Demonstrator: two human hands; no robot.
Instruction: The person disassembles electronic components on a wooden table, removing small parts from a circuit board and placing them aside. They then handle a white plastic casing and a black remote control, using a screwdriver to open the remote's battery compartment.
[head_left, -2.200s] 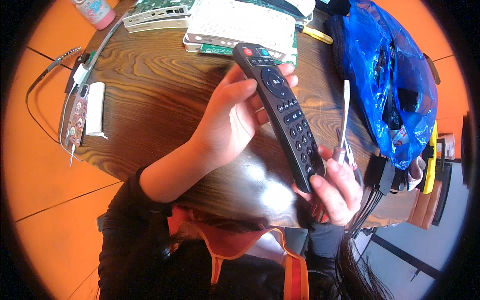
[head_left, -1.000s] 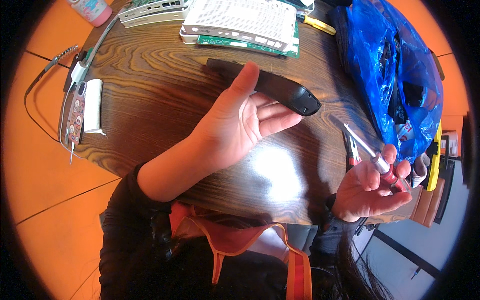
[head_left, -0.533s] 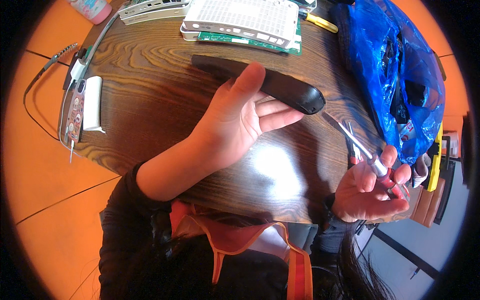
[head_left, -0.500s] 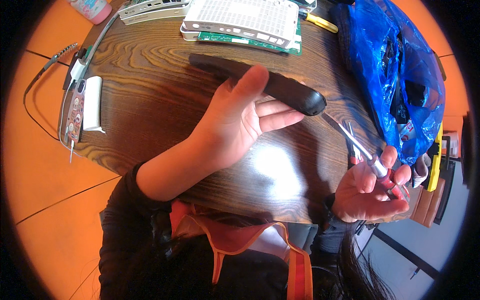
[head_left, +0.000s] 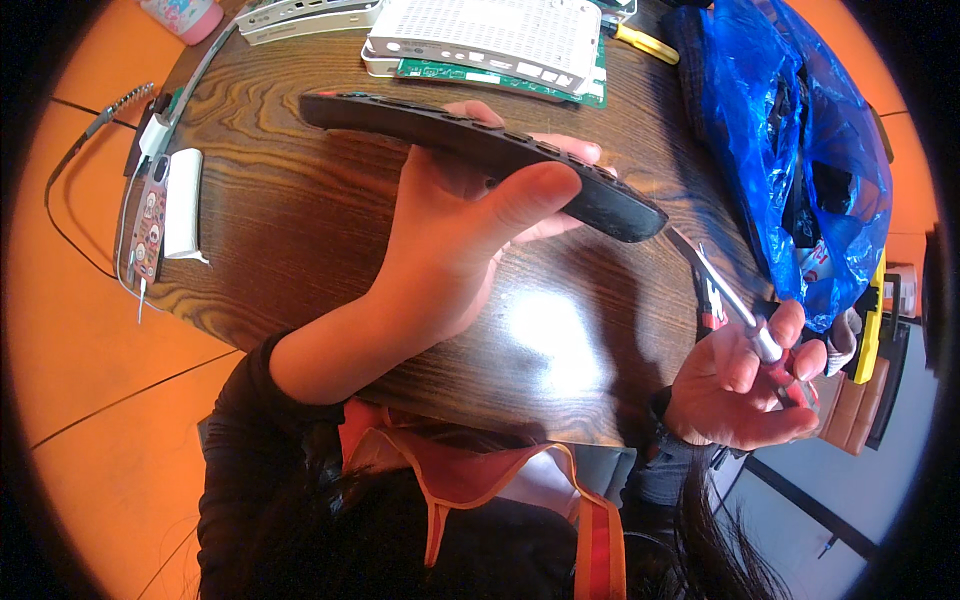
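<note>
My left hand is closed round the middle of a long black remote control, held above the table. Its button side faces up and away, and its rounded end slants down to the right. In my right hand, the fingers are wrapped round the red handle of a screwdriver with a silver shaft. The shaft slants up to the left, and its tip is at or just short of the remote's right end; contact cannot be told.
White set-top boxes and a green circuit board are at the back of the wooden table. A blue plastic bag fills the right side, near a yellow-handled tool. Leftward lie a phone and a white block.
My left hand has turned the remote, so its button edge now shows and its far end has swung left. The screwdriver has shifted slightly down and right with my right hand.
</note>
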